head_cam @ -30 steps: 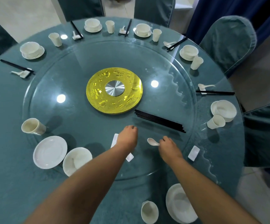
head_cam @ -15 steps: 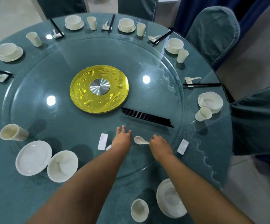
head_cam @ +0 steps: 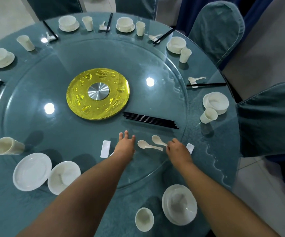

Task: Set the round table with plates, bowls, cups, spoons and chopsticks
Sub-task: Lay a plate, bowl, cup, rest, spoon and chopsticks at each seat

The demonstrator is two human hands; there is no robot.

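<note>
Two spoons (head_cam: 149, 145) lie bowls up-left, handles down-right. Right hand (head_cam: 177, 148) pinches one handle; left hand (head_cam: 125, 145) flat, fingers spread.

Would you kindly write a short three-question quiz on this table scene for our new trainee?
1. True or false: the black chopsticks on the glass turntable lie between the gold disc and the two hands.
2. Which hand touches a spoon handle? A) left hand B) right hand C) neither
3. Fill in: ___ loose spoons lie on the glass between the hands.

Key: 1 true. 2 B; its fingers pinch the farther spoon; the nearer spoon lies free. 3 two.
</note>
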